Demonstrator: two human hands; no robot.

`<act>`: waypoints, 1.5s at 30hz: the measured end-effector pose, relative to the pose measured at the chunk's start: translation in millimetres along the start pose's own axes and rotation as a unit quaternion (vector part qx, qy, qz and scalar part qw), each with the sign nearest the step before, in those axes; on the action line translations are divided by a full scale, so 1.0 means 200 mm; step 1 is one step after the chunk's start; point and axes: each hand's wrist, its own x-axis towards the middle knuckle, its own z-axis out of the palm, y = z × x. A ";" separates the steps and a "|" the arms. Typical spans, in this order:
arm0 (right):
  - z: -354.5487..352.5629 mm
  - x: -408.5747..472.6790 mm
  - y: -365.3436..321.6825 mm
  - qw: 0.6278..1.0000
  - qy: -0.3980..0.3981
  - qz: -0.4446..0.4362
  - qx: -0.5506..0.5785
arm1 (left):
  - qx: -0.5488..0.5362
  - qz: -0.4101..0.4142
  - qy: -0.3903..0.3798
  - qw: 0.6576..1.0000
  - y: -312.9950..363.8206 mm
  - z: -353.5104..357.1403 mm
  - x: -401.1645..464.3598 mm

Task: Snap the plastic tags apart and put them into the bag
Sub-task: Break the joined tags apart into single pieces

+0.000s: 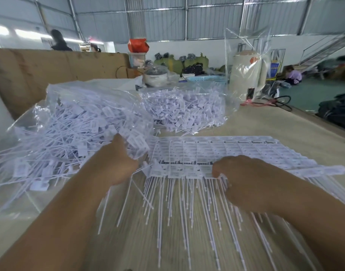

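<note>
Centre of frame: stack of joined white plastic tag strips lies flat on the pale wooden table, label heads in rows, thin tails fanning toward the lower edge of the frame.

Right hand, centre right: fingers curled tight over the near row of heads, pinning that edge of the stack; fingertips are tucked under, so the exact pinch cannot be told.

Left hand, centre left: closed around a small bunch of separated white tags, held at the mouth of the clear plastic bag of loose tags, which fills the left of the frame. A second clear bag of white tags sits behind it, upper centre.

Judged step: dropping a snapped-off bunch into the near bag while the right hand keeps the stack steady. Many joined rows remain, so the task looks well short of done.

Notes for doing it well:
- release the bunch well inside the bag mouth; loose tails already stick out at lower left and could spill onto the table
- keep the right hand pressing down so the stack does not slide
- bend at the joints between heads, not at the tails, which look thin and likely to kink
</note>
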 end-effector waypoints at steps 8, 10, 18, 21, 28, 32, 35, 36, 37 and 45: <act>0.10 0.05 -0.08 0.999 0.026 -0.025 0.023 | 0.066 0.005 0.043 0.997 -0.02 0.07 0.04; 0.13 0.05 -0.08 0.999 -0.008 -0.039 0.028 | 0.052 0.008 0.032 0.998 -0.03 0.07 0.04; 0.10 0.04 -0.05 0.998 -0.024 -0.029 0.047 | 0.040 -0.010 0.046 0.998 -0.06 0.09 0.07; 0.09 0.04 -0.05 0.998 -0.024 -0.023 0.052 | 0.044 -0.027 0.065 0.997 -0.05 0.10 0.08; 0.09 0.03 -0.06 0.997 0.004 -0.016 0.074 | 0.029 -0.030 0.088 0.995 -0.04 0.11 0.07; 0.07 0.04 -0.06 0.994 0.059 -0.013 0.089 | 0.111 -0.034 0.093 0.989 0.00 0.09 0.05; 0.07 0.04 -0.06 0.995 0.073 -0.017 0.067 | 0.146 0.001 0.127 0.981 0.03 0.06 0.01; 0.08 0.04 -0.06 0.995 0.071 -0.017 0.062 | 0.118 0.034 0.139 0.983 0.04 0.05 0.00; 0.08 0.05 -0.05 0.996 0.068 -0.016 0.062 | 0.065 0.077 0.137 0.985 0.06 0.05 -0.02; 0.09 0.06 -0.04 0.997 0.050 -0.001 0.063 | 0.072 0.270 -0.064 0.958 0.13 0.14 -0.07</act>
